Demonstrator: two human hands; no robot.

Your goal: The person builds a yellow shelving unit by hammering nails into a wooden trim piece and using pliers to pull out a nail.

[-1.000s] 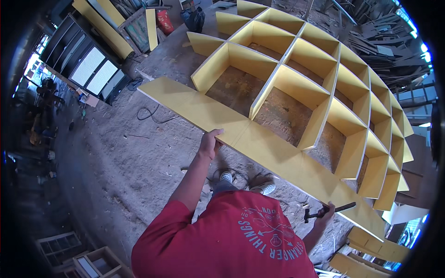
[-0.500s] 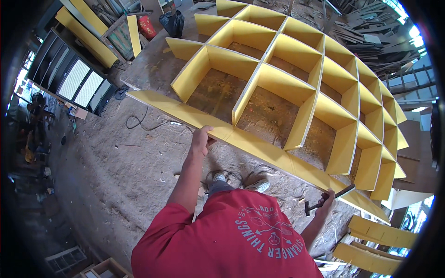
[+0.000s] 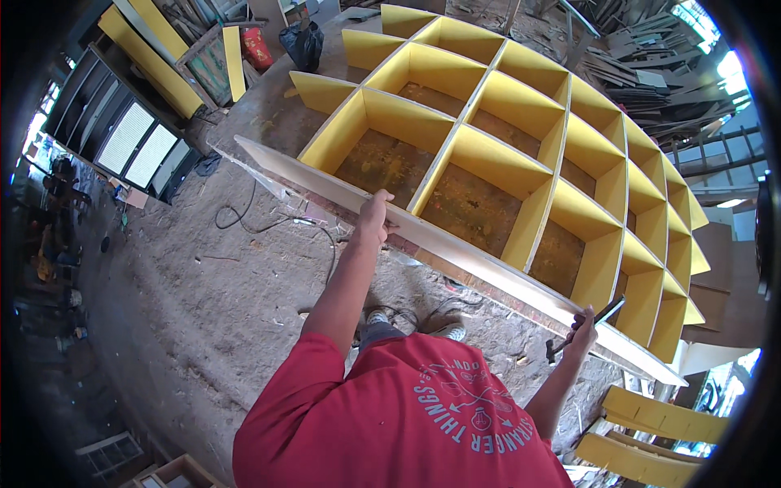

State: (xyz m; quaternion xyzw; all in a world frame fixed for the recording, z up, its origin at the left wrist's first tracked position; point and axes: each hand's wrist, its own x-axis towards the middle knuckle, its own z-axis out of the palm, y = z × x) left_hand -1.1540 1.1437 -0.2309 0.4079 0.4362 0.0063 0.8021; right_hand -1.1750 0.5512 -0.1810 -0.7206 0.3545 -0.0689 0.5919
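A long board (image 3: 480,256) stands on its edge along the near ends of a yellow grid frame (image 3: 533,224), its pale side toward me. My left hand (image 3: 376,218) grips the board left of its middle, thumb over the top edge and fingers on the near side. Toward the board's right end, my right hand (image 3: 582,332) is closed around a dark hammer (image 3: 608,310) and rests against the board. The hammer's head sticks out below that hand. Whether the board touches every divider of the frame cannot be made out.
The frame lies on a stained worktable (image 3: 272,122). Curved yellow pieces (image 3: 663,415) lie at the lower right. A cable (image 3: 244,224) trails over the dusty floor. A dark cabinet (image 3: 122,130) stands at the left, and scrap wood (image 3: 651,77) is piled at the far right.
The board has tipped from lying yellow side up to standing on edge and moved closer against the frame. Both hands moved with it, slightly away from me and to the right.
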